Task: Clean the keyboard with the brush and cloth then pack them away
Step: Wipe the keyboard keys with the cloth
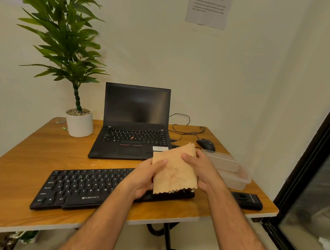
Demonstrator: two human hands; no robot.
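A tan cloth (175, 173) with zigzag edges is held up between both hands, above the right end of the black keyboard (88, 188). My left hand (146, 174) grips its left edge, thumb on the front. My right hand (200, 169) grips its right edge, fingers curled over the top. A black brush-like tool (246, 200) lies on the table right of the keyboard. The keyboard's right end is hidden behind the cloth and hands.
An open black laptop (132, 126) sits behind the keyboard. A clear plastic container (233, 173) stands at the right, with a black mouse (206, 145) and cables beyond it. A potted plant (79, 122) is at the back left of the wooden table (29, 153).
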